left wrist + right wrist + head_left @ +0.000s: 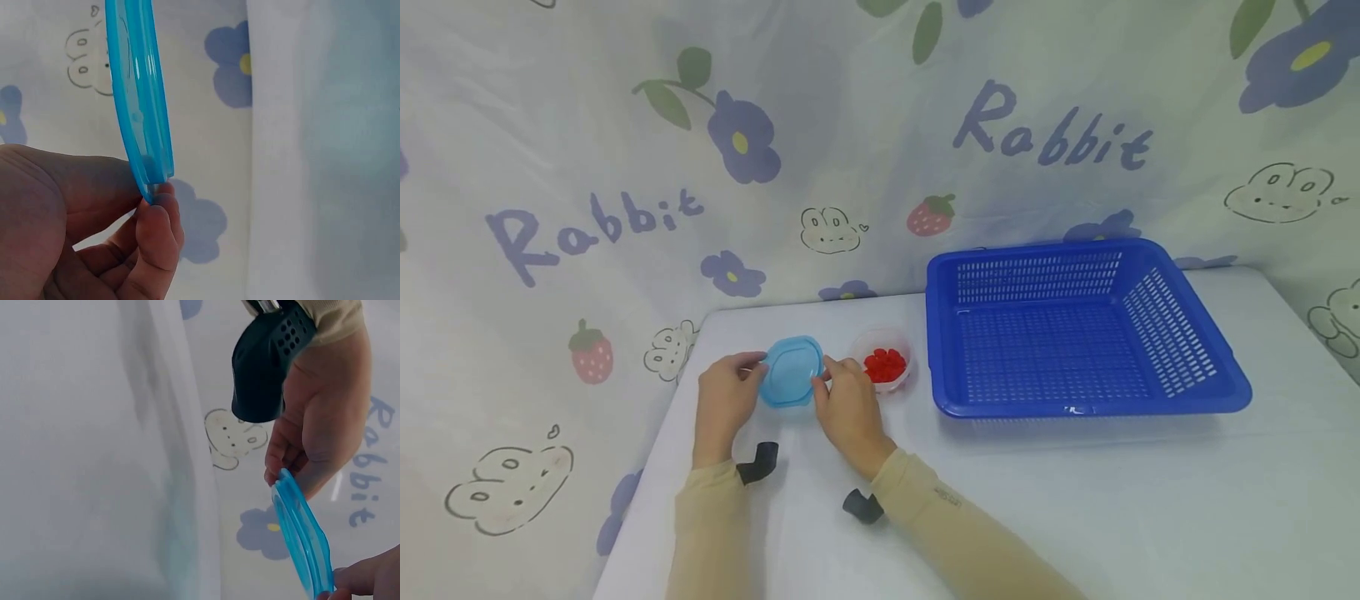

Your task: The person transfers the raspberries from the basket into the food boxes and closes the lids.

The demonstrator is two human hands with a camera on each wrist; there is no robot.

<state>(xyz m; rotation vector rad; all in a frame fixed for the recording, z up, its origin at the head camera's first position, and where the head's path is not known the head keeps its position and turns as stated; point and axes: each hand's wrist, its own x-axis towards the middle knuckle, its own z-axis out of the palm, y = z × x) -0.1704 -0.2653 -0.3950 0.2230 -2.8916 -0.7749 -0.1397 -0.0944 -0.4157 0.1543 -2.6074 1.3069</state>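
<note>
A light-blue translucent plastic lid (792,372) is held up between both hands, above the left part of the table. My left hand (727,402) pinches its left edge between thumb and fingers; the left wrist view shows the lid (139,94) edge-on in that pinch. At the opposite edge, my right hand (852,410) grips the lid with thumb and fingertips. Just behind the right hand stands a clear round container (880,340) with several small red pieces (884,365) inside, their kind too small to tell. In the right wrist view the lid (302,531) is tilted steeply, both hands on it.
A large blue plastic basket (1090,410) with slotted walls stands on the white table (1075,500), right of the container. A black wrist camera (764,460) sits by the left wrist and another (862,505) by the right. A patterned cloth (850,125) hangs behind the table.
</note>
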